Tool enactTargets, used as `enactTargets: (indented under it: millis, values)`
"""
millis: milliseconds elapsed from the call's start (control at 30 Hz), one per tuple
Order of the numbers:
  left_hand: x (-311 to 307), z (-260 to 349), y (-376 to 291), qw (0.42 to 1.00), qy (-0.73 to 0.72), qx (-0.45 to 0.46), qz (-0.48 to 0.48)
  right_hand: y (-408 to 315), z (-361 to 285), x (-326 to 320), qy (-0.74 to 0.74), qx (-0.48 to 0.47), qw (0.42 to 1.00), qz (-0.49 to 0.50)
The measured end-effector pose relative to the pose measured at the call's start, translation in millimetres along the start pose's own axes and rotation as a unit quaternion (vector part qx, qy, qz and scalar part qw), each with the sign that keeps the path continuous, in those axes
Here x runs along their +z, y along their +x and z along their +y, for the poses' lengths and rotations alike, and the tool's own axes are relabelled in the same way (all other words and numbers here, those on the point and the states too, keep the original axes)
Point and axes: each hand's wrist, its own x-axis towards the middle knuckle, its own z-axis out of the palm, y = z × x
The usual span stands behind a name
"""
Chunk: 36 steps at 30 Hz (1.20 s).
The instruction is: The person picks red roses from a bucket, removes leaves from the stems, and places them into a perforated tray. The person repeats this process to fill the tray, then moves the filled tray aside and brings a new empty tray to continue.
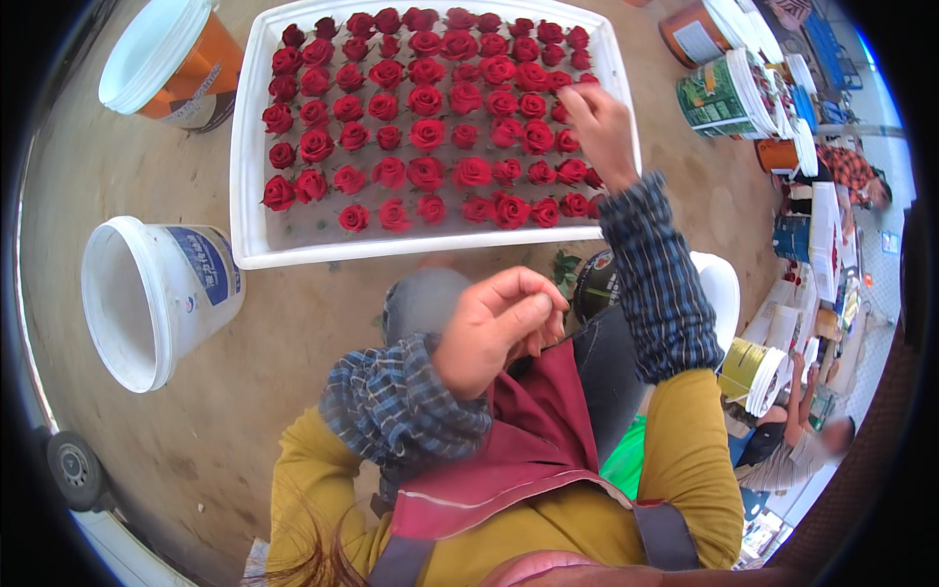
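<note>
In front of me a white plastic tray (433, 250) holds rows of red rose heads (427, 133), set apart from one another with their blooms up. My right hand (600, 130) reaches over the tray's right side, its fingers bunched beside the roses there. Whether a stem is between those fingers is hidden. Closer to my body, my left hand (506, 323) hovers above my lap, fingers curled in against the thumb, and nothing shows in it. Below it spreads a dark red apron (543, 411).
A white bucket (165, 301) stands left of the tray, an orange bucket (176, 66) beyond it. A dark round container (596, 286) sits by my knee under the tray's edge. More buckets (726, 95) line the right. Two people (796, 455) are at the far right. A wheel (73, 469) appears lower left.
</note>
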Motion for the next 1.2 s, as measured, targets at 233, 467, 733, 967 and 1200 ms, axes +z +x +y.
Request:
enactTargets:
  millis: [233,467,733,967,1200]
  values:
    - [0,-12,1,0.993,0.094,0.066,0.006,-237,82,-216,-0.07,0.225,0.944,0.229]
    - [22,-34,14,0.981,0.188,0.016,0.051,-472,129,-340,-0.169,0.287,0.863,0.38]
    - [76,-116,41,0.946,0.318,-0.06,-0.022,-323,175,-304,-0.27,0.295,0.9,-0.175]
    - [97,-146,68,0.866,0.497,-0.059,-0.017,-329,197,-285,-0.371,0.284,0.854,-0.227]
    - [138,-211,58,0.669,0.646,0.264,-0.256,-324,56,-304,-0.12,0.088,0.989,-0.027]
